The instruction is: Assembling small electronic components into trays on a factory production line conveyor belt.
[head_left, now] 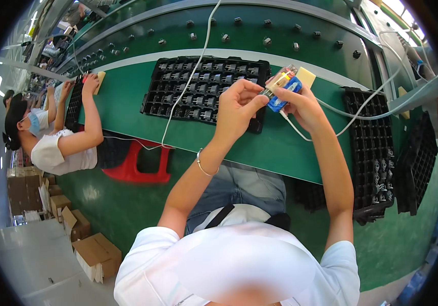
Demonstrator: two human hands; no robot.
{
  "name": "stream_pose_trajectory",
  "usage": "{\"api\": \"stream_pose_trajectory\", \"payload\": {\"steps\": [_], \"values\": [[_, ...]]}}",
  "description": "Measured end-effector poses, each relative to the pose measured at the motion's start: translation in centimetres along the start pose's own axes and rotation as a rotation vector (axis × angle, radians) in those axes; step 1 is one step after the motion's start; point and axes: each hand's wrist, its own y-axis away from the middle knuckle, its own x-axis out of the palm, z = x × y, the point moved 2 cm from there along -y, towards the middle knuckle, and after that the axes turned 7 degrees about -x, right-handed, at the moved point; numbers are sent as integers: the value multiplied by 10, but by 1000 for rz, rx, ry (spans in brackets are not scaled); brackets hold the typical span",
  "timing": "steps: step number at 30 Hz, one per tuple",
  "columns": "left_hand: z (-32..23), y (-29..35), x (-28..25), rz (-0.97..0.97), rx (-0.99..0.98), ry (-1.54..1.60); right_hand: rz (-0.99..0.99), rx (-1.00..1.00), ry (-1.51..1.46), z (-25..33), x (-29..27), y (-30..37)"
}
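Observation:
My right hand (pixel 304 108) is closed around a small blue hand-held device (pixel 279 103) with a clear and yellowish upper body. A white cable (pixel 294 125) runs from its lower end. At the device's left side, my left hand (pixel 238 108) has its thumb and fingers drawn together in a pinch. A small metallic bit shows at those fingertips, too small to name. Both hands are above the green table (pixel 259 150). Just left of them lies a black compartment tray (pixel 150 97) filled with rows of small black-and-silver parts.
A yellow block (pixel 306 77) lies behind my right hand. Small parts stand spaced along the green conveyor (pixel 252 30) beyond the table. More black trays (pixel 369 137) are at the right. A co-worker (pixel 66 137) works at the left, near a red chair (pixel 140 166). Cardboard boxes (pixel 99 250) stand lower left.

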Motion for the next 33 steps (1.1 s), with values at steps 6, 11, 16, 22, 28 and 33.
{"api": "stream_pose_trajectory", "payload": {"steps": [6, 11, 16, 22, 28, 33], "values": [[-3, 9, -43, -181, 171, -648, -46, -41, 47, 9, -31, 7], [-6, 30, -119, -415, -18, -1472, -413, -310, 759, 16, -73, 9], [6, 29, -130, -402, -120, -1399, -472, -305, 1139, 15, -58, 14], [-4, 25, -120, -457, -54, -1245, -538, -513, 1205, 5, -57, 13], [11, 18, -87, -48, -103, -147, -544, -491, 1177, 3, -57, 11], [29, 8, -61, -15, -30, -64, -541, -489, 1181, 4, -56, 12]]}}
